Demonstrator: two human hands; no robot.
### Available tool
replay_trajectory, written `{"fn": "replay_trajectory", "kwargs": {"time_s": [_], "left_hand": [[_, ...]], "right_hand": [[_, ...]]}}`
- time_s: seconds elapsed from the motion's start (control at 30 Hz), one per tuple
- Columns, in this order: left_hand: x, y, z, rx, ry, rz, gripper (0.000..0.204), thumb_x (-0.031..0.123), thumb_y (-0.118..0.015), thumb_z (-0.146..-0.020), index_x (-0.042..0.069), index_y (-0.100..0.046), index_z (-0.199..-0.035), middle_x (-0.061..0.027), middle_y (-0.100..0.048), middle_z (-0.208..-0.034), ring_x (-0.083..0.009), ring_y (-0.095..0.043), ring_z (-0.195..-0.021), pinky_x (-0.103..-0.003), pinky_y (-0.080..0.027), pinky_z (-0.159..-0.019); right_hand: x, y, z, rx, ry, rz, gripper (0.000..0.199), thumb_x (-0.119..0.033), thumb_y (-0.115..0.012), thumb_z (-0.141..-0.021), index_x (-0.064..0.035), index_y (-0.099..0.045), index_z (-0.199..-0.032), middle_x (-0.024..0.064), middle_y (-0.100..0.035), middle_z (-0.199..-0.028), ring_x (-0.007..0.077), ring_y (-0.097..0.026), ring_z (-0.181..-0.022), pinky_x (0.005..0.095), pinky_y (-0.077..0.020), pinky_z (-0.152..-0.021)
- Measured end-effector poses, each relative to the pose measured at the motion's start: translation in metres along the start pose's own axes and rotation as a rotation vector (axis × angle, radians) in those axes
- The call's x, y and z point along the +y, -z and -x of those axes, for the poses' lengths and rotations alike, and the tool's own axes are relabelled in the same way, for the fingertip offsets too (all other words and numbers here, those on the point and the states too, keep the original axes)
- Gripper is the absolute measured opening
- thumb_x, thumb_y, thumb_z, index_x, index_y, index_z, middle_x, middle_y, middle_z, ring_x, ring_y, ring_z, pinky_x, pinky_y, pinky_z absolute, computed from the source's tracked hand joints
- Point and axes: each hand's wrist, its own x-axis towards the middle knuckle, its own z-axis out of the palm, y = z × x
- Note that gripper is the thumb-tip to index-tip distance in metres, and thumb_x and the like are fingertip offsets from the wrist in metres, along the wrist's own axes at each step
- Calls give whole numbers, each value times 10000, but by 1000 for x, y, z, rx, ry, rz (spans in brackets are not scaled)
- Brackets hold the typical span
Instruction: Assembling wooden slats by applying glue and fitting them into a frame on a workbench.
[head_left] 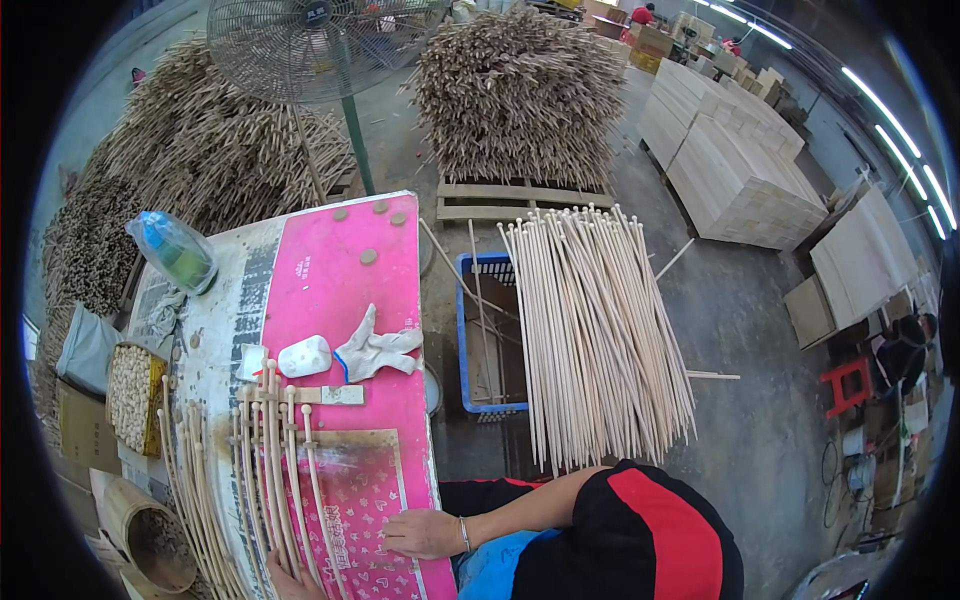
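Thin pale wooden rods (pixel 285 470) with rounded knob ends lie side by side along the pink table (pixel 330 270), butted against a small wooden stop block (pixel 335 396), seemingly to keep their ends level. The right hand (pixel 425 533) rests flat on the heart-patterned sheet (pixel 365 500), fingers spread, gripping nothing. The left hand (pixel 290 580) touches the rods at the lower edge; its grip cannot be told. A crumpled white glove (pixel 378 348) lies beyond, and a loose sheaf of rods (pixel 600 330) spans the blue crate (pixel 480 330).
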Motion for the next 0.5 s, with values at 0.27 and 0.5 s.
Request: {"fn": "replay_trajectory", "kwargs": {"time_s": [0.27,0.5], "left_hand": [[-8,3,-5,-51,-92,21,697,118,-635,-934,4,-439,-1593,-262,-539,-1546,-432,-521,-1416,-470,-396,-1207],[-36,-7,-21,-179,-104,66,775,232,-653,-949,13,-365,-1634,-266,-418,-1643,-427,-418,-1506,-459,-354,-1255]], "right_hand": [[0,-1,0,4,25,2,209,-151,-680,-913,-46,-601,-1075,118,-575,-1044,278,-620,-974,398,-540,-849],[-2,-3,-3,65,29,-8,186,-110,-691,-877,-49,-589,-1020,120,-555,-1005,295,-611,-918,416,-538,-792]]}}
